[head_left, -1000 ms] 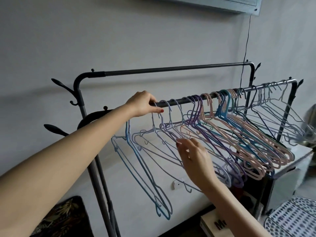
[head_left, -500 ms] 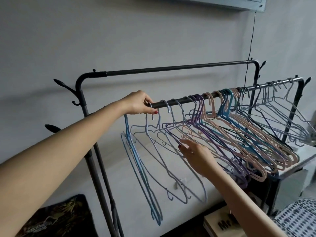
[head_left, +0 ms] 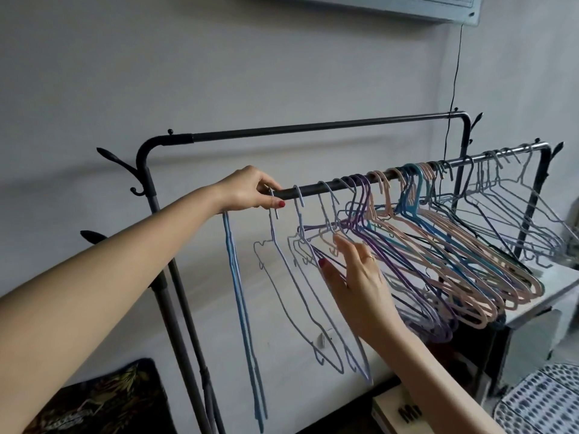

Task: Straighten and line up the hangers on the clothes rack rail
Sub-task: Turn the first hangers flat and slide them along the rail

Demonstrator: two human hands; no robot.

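A black clothes rack has a lower rail (head_left: 316,190) that carries several hangers. My left hand (head_left: 250,191) pinches the hook of a pale grey wire hanger (head_left: 282,261) at the rail's left end. Two blue hangers (head_left: 241,308) hang edge-on just below that hand. My right hand (head_left: 354,277) reaches with spread fingers into the lavender and grey hangers (head_left: 313,245) lower down and touches their shoulders. Farther right hang purple hangers (head_left: 363,214), pink hangers (head_left: 463,277), a teal hanger (head_left: 415,189) and several grey wire hangers (head_left: 513,220), all slanted.
The rack's upper rail (head_left: 313,126) is bare, with a black cable (head_left: 456,73) hanging by its right post. A grey cabinet (head_left: 557,296) stands behind the right end. A patterned cushion (head_left: 103,399) lies low left, a dotted stool (head_left: 545,402) low right, a wooden box (head_left: 398,408) below.
The blue hangers have swung from slanted to edge-on under my left hand. The grey hanger's hook has slid left with my fingers. My right hand's fingers have spread wider among the lavender hangers.
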